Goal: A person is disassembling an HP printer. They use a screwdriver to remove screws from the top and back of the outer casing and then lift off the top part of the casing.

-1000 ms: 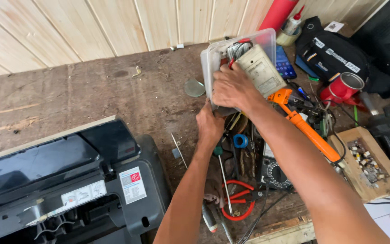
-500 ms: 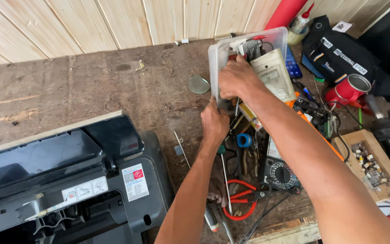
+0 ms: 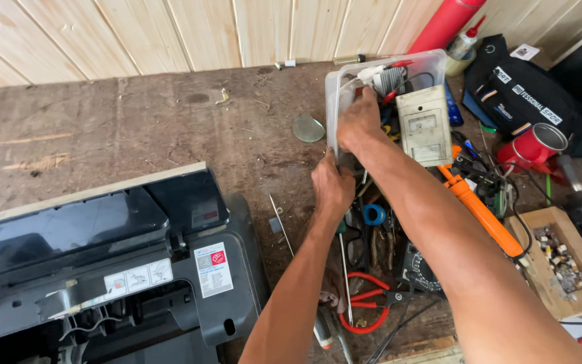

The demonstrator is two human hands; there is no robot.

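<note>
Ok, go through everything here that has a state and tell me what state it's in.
Left hand: gripping the near edge of the clear plastic box.
Right hand: reaching inside the box.
Clear plastic box: open, tipped up, full of parts.
Black printer: cover open, insides exposed.
Red can: open-topped, tilted.
Red-handled pliers: lying flat.

Your open passage over the bare brown wooden bench (image 3: 136,128), between black plastic printer (image 3: 102,269) and cluttered clear plastic tub (image 3: 335,101).
</note>
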